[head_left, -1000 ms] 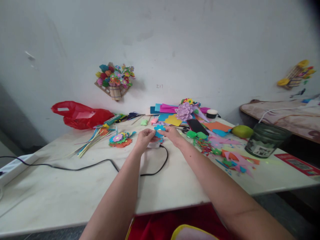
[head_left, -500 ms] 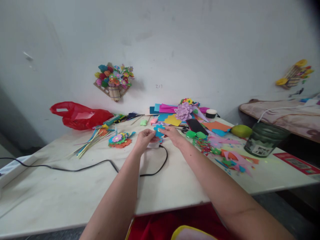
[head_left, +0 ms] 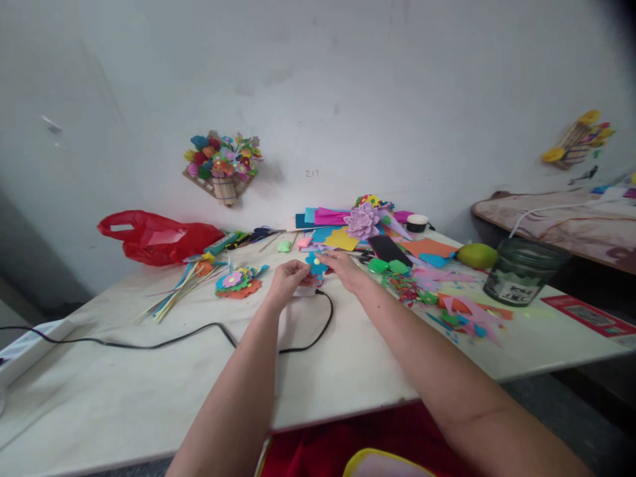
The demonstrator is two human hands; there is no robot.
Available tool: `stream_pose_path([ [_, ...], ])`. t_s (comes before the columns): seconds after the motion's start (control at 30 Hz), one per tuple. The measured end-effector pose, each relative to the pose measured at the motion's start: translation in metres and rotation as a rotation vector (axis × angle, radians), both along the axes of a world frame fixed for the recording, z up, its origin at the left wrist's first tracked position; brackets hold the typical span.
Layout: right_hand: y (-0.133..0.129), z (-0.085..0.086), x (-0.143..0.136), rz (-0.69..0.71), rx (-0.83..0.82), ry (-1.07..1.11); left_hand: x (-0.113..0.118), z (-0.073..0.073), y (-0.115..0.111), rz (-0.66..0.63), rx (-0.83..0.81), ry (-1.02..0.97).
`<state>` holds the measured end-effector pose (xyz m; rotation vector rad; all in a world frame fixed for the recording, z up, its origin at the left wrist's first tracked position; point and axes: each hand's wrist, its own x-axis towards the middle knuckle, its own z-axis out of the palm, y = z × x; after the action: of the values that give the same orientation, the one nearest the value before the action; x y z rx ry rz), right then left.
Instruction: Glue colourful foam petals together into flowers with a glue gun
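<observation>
Between my two hands, over the middle of the table, is a blue foam flower [head_left: 315, 266] with a small yellow centre. My left hand [head_left: 290, 281] pinches its left edge between thumb and fingers. From the other side, my right hand [head_left: 342, 266] grips the flower's upper right edge. A white object with a black cable [head_left: 324, 320] plugged in lies beneath my hands, mostly hidden by them. To the left sits a stack of coloured foam flowers [head_left: 237, 283]. Foam sheets [head_left: 342, 238] and a lilac flower [head_left: 362, 220] lie behind my hands.
A red plastic bag [head_left: 159, 237] and thin sticks [head_left: 181, 295] lie at the left. On the right are a black phone [head_left: 389, 251], foam scraps [head_left: 467, 318], a yellow-green fruit [head_left: 477, 256] and a dark green jar [head_left: 521, 275]. A flower basket [head_left: 224, 165] hangs on the wall.
The yellow centre of the blue flower now shows, where the flower looked plain blue before. Both hands stay in nearly the same place, and the view has tilted slightly.
</observation>
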<state>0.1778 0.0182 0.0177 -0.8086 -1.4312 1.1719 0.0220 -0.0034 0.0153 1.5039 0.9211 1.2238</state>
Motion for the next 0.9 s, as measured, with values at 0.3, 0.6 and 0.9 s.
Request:
stream_pose_path([
  [0.3, 0.004, -0.002, 0.0, 0.0, 0.016, 0.003, 0.001, 0.002, -0.002, 0.018, -0.004, -0.006],
  [0.6, -0.004, 0.003, -0.002, 0.014, 0.013, -0.048, 0.001, 0.003, -0.003, 0.057, -0.009, -0.029],
  [0.9, -0.003, 0.002, -0.003, -0.022, 0.028, -0.069, 0.001, 0.003, -0.003, 0.056, -0.008, -0.029],
])
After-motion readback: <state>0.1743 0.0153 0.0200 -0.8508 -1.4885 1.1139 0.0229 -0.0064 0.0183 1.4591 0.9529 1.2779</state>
